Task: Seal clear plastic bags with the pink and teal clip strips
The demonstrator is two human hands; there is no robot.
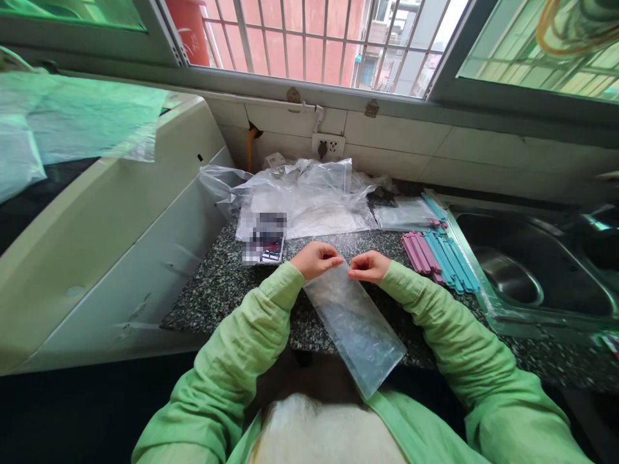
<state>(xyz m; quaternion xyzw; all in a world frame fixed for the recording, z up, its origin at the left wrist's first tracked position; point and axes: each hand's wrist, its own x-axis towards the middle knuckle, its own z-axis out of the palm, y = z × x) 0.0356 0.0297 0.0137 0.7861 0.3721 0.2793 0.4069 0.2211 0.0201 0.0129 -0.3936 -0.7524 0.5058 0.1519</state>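
Note:
A long clear plastic bag point(358, 332) hangs slantwise over the counter's front edge, its lower end close to my body. My left hand point(316, 260) is closed in a pinch on the bag's upper edge. Close beside it, my right hand point(370, 266) is also pinched, at the upper right corner of the same bag. The fingertips of the two hands are a small gap apart. To the right lie pink plastic strips point(422, 252) and blue plastic strips point(452, 261), side by side in rows.
Crumpled clear plastic sheeting point(309, 200) covers the back of the speckled counter point(213, 287). A partly blurred phone point(271, 248) lies left of my hands. Flat clear bags point(403, 214) sit behind the strips. A sink point(527, 258) is at right, a white appliance point(159, 225) at left.

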